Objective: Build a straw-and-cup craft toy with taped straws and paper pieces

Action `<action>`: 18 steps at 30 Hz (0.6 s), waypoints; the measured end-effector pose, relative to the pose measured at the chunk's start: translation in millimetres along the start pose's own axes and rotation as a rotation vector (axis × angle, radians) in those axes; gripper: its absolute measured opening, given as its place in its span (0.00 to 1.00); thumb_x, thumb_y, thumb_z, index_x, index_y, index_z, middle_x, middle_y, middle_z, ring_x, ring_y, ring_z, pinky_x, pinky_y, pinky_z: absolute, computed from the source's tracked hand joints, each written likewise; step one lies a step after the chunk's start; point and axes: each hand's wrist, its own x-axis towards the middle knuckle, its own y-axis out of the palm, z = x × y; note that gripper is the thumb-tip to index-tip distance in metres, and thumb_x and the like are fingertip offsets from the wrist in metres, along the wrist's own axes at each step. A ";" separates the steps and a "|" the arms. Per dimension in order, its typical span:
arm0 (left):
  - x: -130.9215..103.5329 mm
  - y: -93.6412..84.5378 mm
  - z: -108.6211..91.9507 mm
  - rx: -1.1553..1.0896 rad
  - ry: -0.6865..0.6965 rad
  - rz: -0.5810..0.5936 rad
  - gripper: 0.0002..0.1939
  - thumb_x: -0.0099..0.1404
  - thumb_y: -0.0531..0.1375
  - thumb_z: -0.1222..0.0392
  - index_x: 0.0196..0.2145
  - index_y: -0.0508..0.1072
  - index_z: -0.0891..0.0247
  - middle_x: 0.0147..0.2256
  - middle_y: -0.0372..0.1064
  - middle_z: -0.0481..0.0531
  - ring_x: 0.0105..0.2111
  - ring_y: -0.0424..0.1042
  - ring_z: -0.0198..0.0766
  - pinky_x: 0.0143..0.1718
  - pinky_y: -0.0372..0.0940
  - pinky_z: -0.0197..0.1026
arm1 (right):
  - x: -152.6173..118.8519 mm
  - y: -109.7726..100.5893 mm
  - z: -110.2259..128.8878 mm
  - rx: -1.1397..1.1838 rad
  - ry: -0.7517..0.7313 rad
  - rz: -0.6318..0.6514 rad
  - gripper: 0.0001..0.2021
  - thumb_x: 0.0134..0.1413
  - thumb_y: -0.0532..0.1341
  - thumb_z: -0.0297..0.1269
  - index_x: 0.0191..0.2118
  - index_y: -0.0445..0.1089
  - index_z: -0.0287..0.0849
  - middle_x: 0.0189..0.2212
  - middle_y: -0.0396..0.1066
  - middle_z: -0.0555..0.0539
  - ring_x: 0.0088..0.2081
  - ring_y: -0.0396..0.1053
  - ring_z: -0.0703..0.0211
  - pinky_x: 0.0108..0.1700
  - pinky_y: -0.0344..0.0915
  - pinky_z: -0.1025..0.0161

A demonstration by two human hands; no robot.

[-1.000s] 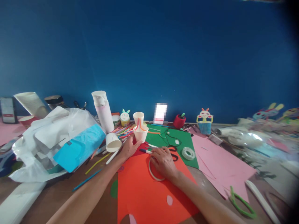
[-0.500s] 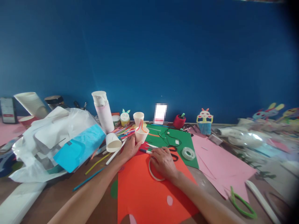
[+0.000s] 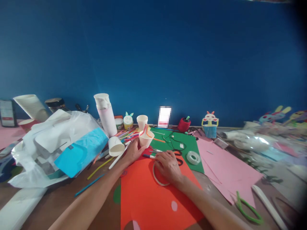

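A white paper cup [image 3: 146, 139] with orange and red strips standing up inside it is gripped at its lower left by my left hand [image 3: 134, 150]. My right hand [image 3: 168, 164] lies palm down on red paper [image 3: 153, 201], fingers loosely stretched. Beneath it a white ring-shaped strip [image 3: 158, 182] shows partly; the hand hides the rest. By its fingertips lies a white pen with a dark blue end [image 3: 149, 156]. Scissors [image 3: 177, 153] with black handles rest just beyond, partly covered by the hand.
Left are a plastic bag [image 3: 31, 159], a tipped paper cup [image 3: 116, 147] and a white bottle [image 3: 106, 118]. A second upright cup [image 3: 142, 120] stands behind. Right are a tape roll [image 3: 193, 157] on green paper [image 3: 192, 142], pink paper [image 3: 235, 169] and a green pipe cleaner [image 3: 249, 209].
The cup in my left hand has shifted slightly to the right and tilted a little. My right hand stays almost in the same place.
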 end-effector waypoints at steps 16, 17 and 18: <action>-6.9 -11.0 -17.1 -0.068 0.204 0.161 0.23 0.57 0.56 0.58 0.50 0.63 0.62 0.50 0.63 0.58 0.50 0.61 0.46 0.52 0.56 0.46 | 16.4 -20.1 -18.7 -0.079 0.132 -0.078 0.08 0.57 0.54 0.35 0.41 0.65 0.43 0.36 0.72 0.46 0.38 0.66 0.57 0.43 0.50 0.59; -6.9 -9.6 -17.2 -0.054 0.215 0.171 0.22 0.57 0.57 0.57 0.50 0.64 0.62 0.49 0.63 0.58 0.49 0.62 0.46 0.51 0.56 0.46 | 16.3 -19.8 -18.6 -0.085 0.127 -0.076 0.07 0.57 0.53 0.35 0.39 0.66 0.43 0.34 0.72 0.47 0.36 0.66 0.58 0.43 0.50 0.60; -7.1 -8.1 -17.6 -0.049 0.227 0.184 0.22 0.57 0.57 0.57 0.50 0.64 0.62 0.49 0.64 0.58 0.49 0.62 0.46 0.50 0.57 0.46 | 16.2 -19.6 -18.3 -0.090 0.121 -0.071 0.06 0.57 0.53 0.35 0.36 0.66 0.43 0.31 0.72 0.47 0.34 0.66 0.59 0.42 0.50 0.60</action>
